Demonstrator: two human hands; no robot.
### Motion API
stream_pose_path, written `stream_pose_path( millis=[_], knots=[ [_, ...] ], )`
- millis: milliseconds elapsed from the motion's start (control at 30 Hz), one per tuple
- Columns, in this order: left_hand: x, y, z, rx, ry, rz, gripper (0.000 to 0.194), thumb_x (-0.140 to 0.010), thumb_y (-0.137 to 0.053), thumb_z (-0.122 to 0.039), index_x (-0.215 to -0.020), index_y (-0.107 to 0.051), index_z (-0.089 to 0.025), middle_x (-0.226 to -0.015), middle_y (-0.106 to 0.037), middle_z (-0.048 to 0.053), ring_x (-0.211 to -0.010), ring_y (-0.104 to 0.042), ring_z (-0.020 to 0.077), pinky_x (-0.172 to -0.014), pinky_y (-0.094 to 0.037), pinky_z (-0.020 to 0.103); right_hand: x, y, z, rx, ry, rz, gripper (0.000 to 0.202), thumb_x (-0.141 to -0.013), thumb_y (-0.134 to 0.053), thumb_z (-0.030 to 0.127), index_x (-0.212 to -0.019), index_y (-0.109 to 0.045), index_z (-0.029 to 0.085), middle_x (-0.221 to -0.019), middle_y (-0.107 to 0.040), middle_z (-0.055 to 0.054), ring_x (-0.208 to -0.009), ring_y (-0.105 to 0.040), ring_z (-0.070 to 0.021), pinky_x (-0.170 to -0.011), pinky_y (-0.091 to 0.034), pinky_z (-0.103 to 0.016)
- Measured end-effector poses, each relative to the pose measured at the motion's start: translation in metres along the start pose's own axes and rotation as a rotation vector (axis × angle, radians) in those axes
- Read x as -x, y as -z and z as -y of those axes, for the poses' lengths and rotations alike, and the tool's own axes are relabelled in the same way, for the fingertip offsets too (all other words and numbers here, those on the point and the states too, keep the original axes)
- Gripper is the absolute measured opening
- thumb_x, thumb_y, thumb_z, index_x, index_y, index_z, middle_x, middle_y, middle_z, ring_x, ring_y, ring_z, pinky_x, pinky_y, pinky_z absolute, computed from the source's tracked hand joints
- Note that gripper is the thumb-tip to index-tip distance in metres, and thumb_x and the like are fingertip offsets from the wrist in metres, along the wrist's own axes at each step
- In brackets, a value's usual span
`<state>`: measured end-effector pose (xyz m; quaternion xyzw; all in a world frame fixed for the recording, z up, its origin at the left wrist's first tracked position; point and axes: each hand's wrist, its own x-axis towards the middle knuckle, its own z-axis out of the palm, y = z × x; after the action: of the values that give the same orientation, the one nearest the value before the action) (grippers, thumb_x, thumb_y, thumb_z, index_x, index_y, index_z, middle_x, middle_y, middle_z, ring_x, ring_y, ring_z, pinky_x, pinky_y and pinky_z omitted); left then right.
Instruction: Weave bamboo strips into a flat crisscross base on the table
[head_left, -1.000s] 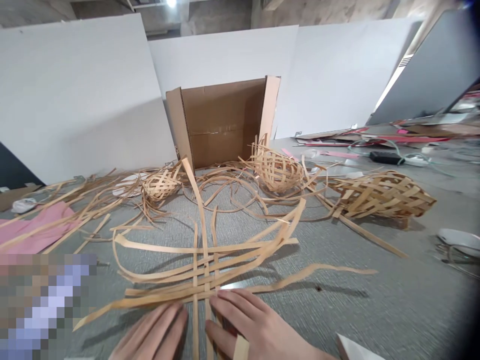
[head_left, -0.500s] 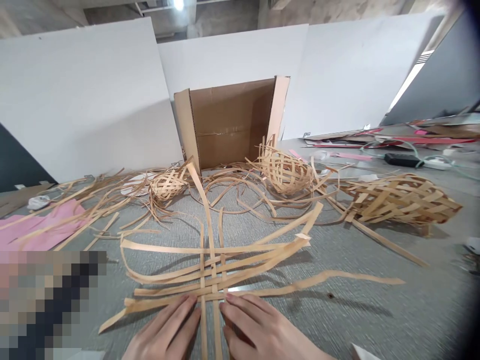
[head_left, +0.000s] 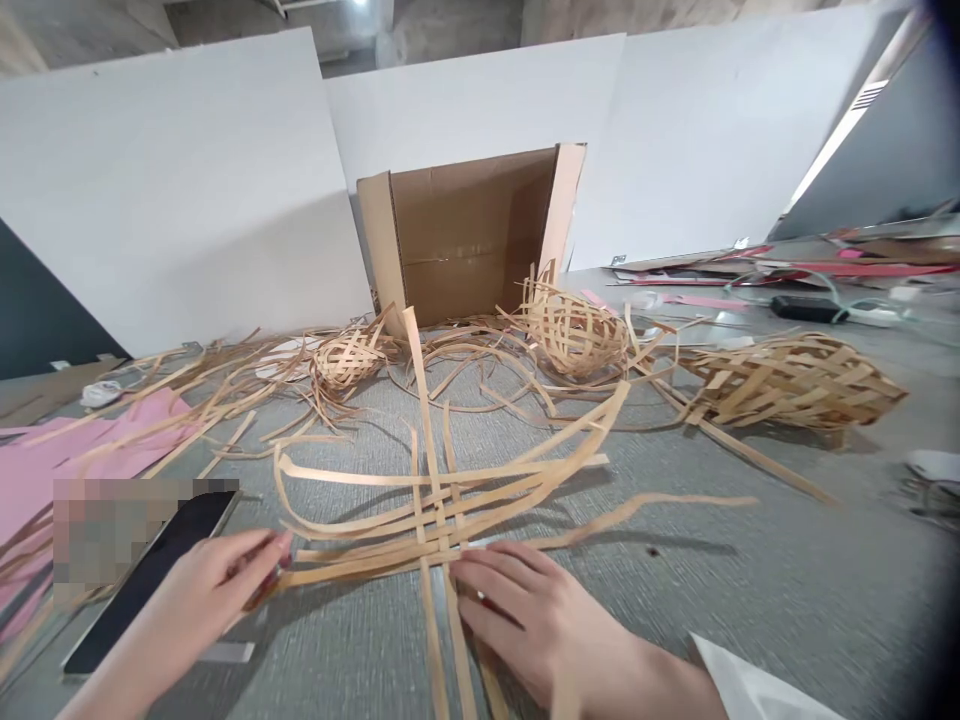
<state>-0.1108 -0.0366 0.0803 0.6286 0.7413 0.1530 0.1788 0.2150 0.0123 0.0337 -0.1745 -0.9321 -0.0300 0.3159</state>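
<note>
Flat, light bamboo strips [head_left: 360, 570] cross each other in a loose open weave on the grey floor. Several run sideways and bend up at their ends; a few others run lengthwise through them. My left hand [head_left: 225, 575] is closed, its fingertips pinching the left end of the nearest sideways strip. At the near right corner of the crossing, my right hand [head_left: 517, 610] has bent fingers pressing and holding the strips; its thumb is mostly hidden. A long wavy strip [head_left: 645, 505] extends rightward past that hand.
Behind the weave lie three woven bamboo pieces, including a long one [head_left: 802, 385] at right. Loose strips surround a cardboard box [head_left: 472, 240] against white panels. Pink paper [head_left: 142, 430] and a dark phone-like slab [head_left: 150, 590] lie left. A black adapter [head_left: 808, 308] sits far right.
My left hand has left the crossing and moved left to the end of the nearest strip. My right hand stays at the crossing. The view has shifted slightly.
</note>
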Motion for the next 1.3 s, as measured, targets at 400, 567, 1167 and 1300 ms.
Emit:
stream_pose_path(
  millis=[400, 567, 1167, 1300],
  knots=[
    [-0.004, -0.017, -0.022, 0.18, -0.069, 0.298, 0.04, -0.082, -0.047, -0.054, -0.068, -0.055, -0.017, -0.064, -0.047, -0.002, -0.062, -0.043, 0.0135, -0.055, -0.033, 0.021, -0.027, -0.016, 0.004, -0.082, -0.175, 0.271, 0.031, -0.094, -0.039, 0.021, -0.122, -0.052, 0.015, -0.135, -0.049, -0.011, -0.126, -0.041, -0.0232, -0.107, -0.035, -0.039],
    [-0.005, -0.028, -0.023, 0.211, -0.017, 0.211, 0.049, -0.082, -0.043, -0.059, -0.069, -0.062, -0.016, -0.066, -0.054, 0.001, -0.06, -0.044, 0.0144, -0.054, -0.034, 0.022, -0.024, -0.018, 0.004, -0.096, -0.188, 0.313, 0.034, -0.095, -0.037, 0.023, -0.126, -0.05, 0.014, -0.139, -0.046, -0.013, -0.129, -0.038, -0.0246, -0.109, -0.033, -0.041],
    [-0.013, -0.019, -0.003, 0.438, 0.279, 0.218, 0.041, -0.064, -0.063, -0.063, -0.067, -0.071, -0.023, -0.076, -0.069, 0.004, -0.081, -0.062, 0.0259, -0.068, -0.048, 0.028, -0.023, -0.016, 0.002, -0.185, -0.201, 0.319, 0.034, -0.099, -0.033, 0.025, -0.123, -0.054, 0.016, -0.145, -0.039, -0.011, -0.134, -0.034, -0.0203, -0.112, -0.028, -0.038],
    [-0.014, -0.018, 0.005, 0.47, 0.296, 0.24, 0.042, -0.064, -0.063, -0.065, -0.067, -0.069, -0.024, -0.076, -0.068, 0.003, -0.082, -0.062, 0.0246, -0.069, -0.049, 0.027, -0.023, -0.016, 0.001, -0.19, -0.2, 0.324, 0.032, -0.099, -0.033, 0.025, -0.12, -0.055, 0.017, -0.145, -0.039, -0.009, -0.134, -0.033, -0.0197, -0.112, -0.027, -0.038]
  ],
)
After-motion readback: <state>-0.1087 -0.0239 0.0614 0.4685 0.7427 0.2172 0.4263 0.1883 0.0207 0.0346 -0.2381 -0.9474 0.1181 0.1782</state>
